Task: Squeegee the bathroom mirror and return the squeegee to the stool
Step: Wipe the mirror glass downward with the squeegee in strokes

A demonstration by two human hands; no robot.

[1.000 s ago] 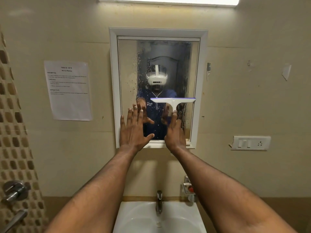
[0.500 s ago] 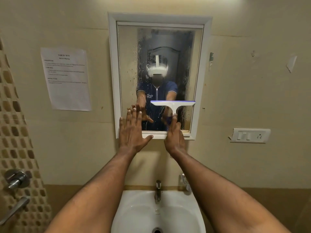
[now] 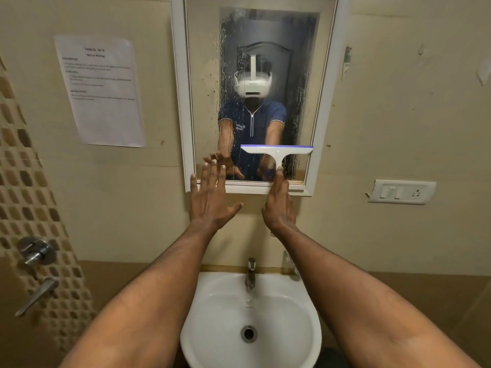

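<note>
The right hand [image 3: 279, 205] grips the squeegee [image 3: 276, 152] handle, fingers wrapped around it, blade level on the lower mirror [image 3: 255, 43], just above the white bottom frame edge [image 3: 248, 187]. The left hand [image 3: 210, 197] rests fingers spread over that frame's lower left corner. Below, the white sink [image 3: 212, 309] basin holds nothing but its drain [image 3: 249, 333].

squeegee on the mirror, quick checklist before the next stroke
1. Right hand grips the squeegee handle: ok.
2. Blade level across the mirror: ok.
3. Blade pressed flat on the glass: cannot tell.
4. Glass all wiped: not ok, droplets show down the left strip and beside the blade on the right.
5. Left hand clear of the blade's path: ok, open, at the lower left frame edge.
6. Stool ready for the return: cannot tell, not in view.
</note>
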